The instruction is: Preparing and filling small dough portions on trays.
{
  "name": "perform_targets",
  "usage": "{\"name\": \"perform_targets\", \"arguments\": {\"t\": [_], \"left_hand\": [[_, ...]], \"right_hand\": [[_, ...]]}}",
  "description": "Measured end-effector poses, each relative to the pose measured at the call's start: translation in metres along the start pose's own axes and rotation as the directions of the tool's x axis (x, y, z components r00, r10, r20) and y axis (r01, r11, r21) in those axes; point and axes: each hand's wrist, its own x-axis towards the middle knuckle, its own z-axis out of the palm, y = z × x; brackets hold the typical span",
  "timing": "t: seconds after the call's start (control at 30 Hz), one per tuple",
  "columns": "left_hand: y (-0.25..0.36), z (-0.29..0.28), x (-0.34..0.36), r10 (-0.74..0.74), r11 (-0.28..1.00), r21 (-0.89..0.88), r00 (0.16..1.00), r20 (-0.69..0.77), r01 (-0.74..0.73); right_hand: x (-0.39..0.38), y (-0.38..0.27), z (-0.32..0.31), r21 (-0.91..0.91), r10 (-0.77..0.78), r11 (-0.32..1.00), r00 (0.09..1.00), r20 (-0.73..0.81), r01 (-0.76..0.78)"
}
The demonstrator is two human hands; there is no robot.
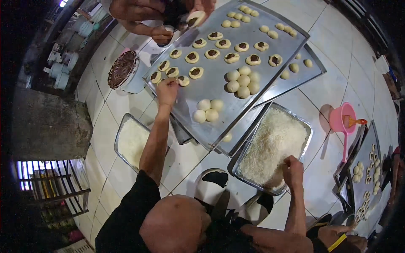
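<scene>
With left hand (168, 92) at the filled rounds (196, 74), right hand (292, 172) at the shreds (274, 137)

Holding the hands well apart. With the left, bunching the fingers at the left edge of the big tray (185, 109), just beside the nearest filled round. Cannot tell whether gripping dough or only touching it. With the right, curling the fingers at the near right side of the pan (310, 131), by the pale shreds. Cannot tell whether closed on any or merely resting there.

On the big tray, see the filled rounds in loose rows across the middle and left, topped with dark filling (192, 55). Nearer, find two clusters of plain balls (243, 80), touching one another within each. Toward the far end, note small plain pieces (235, 24) in groups. Under this, see a lower tray (302, 78), turned at an angle and bearing more pieces.

To the left, see a bucket (137, 82) with dark paste (121, 71) and a dish (117, 145) of white stuff (133, 141), partly behind the left forearm. On the right, find a pink dipper (337, 118) with a brush (358, 121) in it, then a far tray (366, 155) of more rounds.

At the top, notice a co-worker's hands (161, 36), with a round (195, 19) in one.
</scene>
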Motion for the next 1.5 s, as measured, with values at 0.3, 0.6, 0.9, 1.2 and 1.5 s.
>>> {"name": "perform_targets", "arguments": {"t": [0.3, 0.6, 0.9, 1.2, 1.5], "left_hand": [[0.145, -0.059, -0.094, 0.146, -0.608, -0.788, 0.989, 0.009, 0.097], [0.237, -0.019, -0.195, 0.524, -0.441, -0.44, 0.623, 0.581, 0.782], [0.267, 0.006, -0.225, 0.5, -0.022, -0.71, 0.622, 0.602, 0.704], [0.268, -0.006, -0.221, 0.535, -0.008, -0.749, 0.636, 0.556, 0.662], [0.259, -0.029, -0.205, 0.551, 0.355, -0.719, 0.487, 0.677, 0.598]], "right_hand": [[-0.007, 0.018, -0.002, 0.044, -0.056, 0.997, 0.994, -0.093, 0.061], [-0.007, -0.022, -0.06, 0.535, 0.222, 0.836, 0.967, -0.125, -0.122], [-0.003, -0.066, -0.049, 0.685, 0.116, 0.728, 0.988, -0.104, -0.013], [-0.011, -0.087, -0.038, 0.507, -0.009, 0.842, 0.945, -0.327, 0.184], [-0.019, -0.06, -0.029, 0.514, -0.168, 0.785, 0.918, -0.36, 0.346]]}}
